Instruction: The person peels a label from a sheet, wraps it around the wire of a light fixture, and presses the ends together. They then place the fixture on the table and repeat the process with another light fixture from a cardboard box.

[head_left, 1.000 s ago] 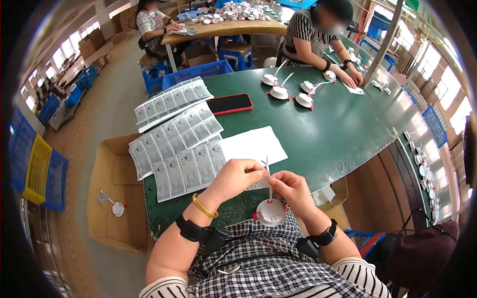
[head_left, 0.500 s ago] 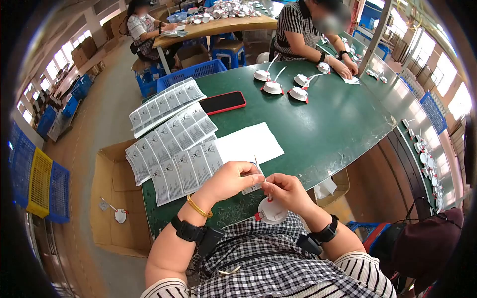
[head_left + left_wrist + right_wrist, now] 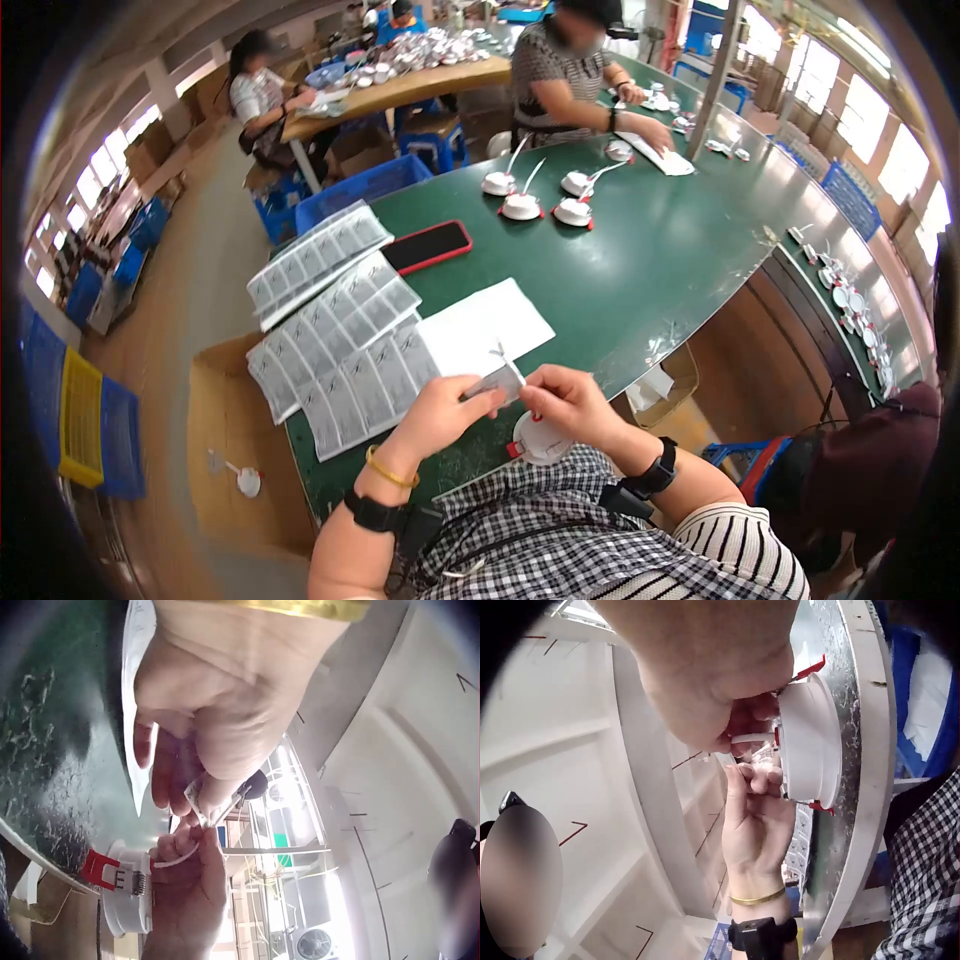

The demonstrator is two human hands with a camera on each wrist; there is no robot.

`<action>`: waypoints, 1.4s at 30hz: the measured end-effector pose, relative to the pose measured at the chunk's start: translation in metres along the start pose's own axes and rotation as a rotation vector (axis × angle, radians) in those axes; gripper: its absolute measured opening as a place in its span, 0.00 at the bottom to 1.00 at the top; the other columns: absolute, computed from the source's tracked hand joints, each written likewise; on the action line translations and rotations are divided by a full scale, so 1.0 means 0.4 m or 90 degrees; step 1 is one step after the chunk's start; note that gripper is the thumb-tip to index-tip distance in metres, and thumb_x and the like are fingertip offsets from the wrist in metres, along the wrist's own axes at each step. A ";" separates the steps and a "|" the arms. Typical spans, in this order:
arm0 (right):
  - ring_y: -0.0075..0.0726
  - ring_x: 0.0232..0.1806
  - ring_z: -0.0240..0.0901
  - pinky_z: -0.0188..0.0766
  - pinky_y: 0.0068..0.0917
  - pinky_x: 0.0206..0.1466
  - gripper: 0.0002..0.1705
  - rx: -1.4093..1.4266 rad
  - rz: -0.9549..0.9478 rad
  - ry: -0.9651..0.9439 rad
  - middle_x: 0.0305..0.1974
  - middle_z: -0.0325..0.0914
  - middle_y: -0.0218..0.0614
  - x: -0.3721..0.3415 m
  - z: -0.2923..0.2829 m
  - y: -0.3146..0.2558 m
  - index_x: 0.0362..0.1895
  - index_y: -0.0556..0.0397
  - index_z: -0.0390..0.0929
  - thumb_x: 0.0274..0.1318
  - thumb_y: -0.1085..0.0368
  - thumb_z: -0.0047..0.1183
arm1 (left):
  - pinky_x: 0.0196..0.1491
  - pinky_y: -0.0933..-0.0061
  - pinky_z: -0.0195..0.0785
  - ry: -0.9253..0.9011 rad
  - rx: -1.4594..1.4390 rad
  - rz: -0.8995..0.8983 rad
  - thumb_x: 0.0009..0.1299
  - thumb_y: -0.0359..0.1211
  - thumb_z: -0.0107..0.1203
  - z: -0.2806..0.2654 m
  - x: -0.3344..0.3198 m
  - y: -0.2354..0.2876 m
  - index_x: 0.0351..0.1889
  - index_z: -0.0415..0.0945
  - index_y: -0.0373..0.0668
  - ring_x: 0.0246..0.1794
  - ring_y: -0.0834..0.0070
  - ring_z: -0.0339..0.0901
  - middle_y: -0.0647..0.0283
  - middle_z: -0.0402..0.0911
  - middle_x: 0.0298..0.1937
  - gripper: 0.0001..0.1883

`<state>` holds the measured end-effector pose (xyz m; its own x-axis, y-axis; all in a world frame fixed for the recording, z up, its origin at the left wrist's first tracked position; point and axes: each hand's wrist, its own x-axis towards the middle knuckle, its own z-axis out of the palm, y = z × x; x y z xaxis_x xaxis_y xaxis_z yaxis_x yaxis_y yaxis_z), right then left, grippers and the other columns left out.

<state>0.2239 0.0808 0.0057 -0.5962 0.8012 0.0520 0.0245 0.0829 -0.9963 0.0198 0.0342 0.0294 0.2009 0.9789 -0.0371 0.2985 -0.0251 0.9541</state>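
Observation:
In the head view my left hand (image 3: 445, 412) pinches a small grey printed label (image 3: 497, 384) between thumb and fingers. My right hand (image 3: 575, 402) is close beside it, its thumb and fingers pinching the white cable at the label's edge. Below the right hand hangs a round white lamp (image 3: 543, 440) with red clips, by the table's near edge. The right wrist view shows the lamp (image 3: 810, 742) side-on, its white cable (image 3: 754, 738) running into the right fingers. In the left wrist view the cable (image 3: 180, 859) curves up from the lamp to the fingertips.
Printed label sheets (image 3: 335, 330), a white sheet (image 3: 490, 325) and a red-edged phone (image 3: 430, 246) lie on the green table (image 3: 650, 260). Several lamps (image 3: 521, 207) stand farther back. A cardboard box (image 3: 225, 400) holding one lamp is at the left. Two people work beyond.
The label between my hands has turned and shows more of its face. The view has shifted, and the person across the table has moved an arm over the white papers.

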 end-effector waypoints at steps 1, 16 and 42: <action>0.15 0.26 0.66 0.66 0.17 0.29 0.11 -0.019 -0.024 0.009 0.24 0.71 0.24 -0.002 -0.003 -0.007 0.35 0.59 0.75 0.62 0.63 0.50 | 0.39 0.77 0.66 0.018 0.007 -0.018 0.68 0.38 0.54 -0.004 -0.007 0.007 0.30 0.79 0.34 0.32 0.81 0.74 0.65 0.79 0.27 0.15; 0.29 0.44 0.73 0.70 0.27 0.49 0.14 -0.182 -0.113 -0.040 0.42 0.79 0.36 0.249 -0.110 -0.046 0.49 0.55 0.76 0.62 0.64 0.49 | 0.27 0.83 0.58 0.407 0.089 0.021 0.68 0.30 0.50 -0.143 -0.131 0.041 0.30 0.79 0.36 0.24 0.87 0.65 0.69 0.79 0.26 0.09; 0.31 0.35 0.74 0.73 0.27 0.40 0.08 -0.305 -0.088 0.320 0.35 0.77 0.33 0.414 -0.389 0.027 0.38 0.53 0.80 0.51 0.70 0.55 | 0.52 0.71 0.66 0.662 0.094 -0.150 0.73 0.38 0.45 -0.409 -0.315 -0.105 0.51 0.72 0.32 0.48 0.71 0.75 0.58 0.78 0.49 0.18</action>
<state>0.2503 0.3066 0.0143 -0.1800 0.9317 0.3155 0.3943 0.3622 -0.8446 -0.1707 -0.0549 0.0426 -0.7479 0.6526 0.1218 0.3491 0.2306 0.9083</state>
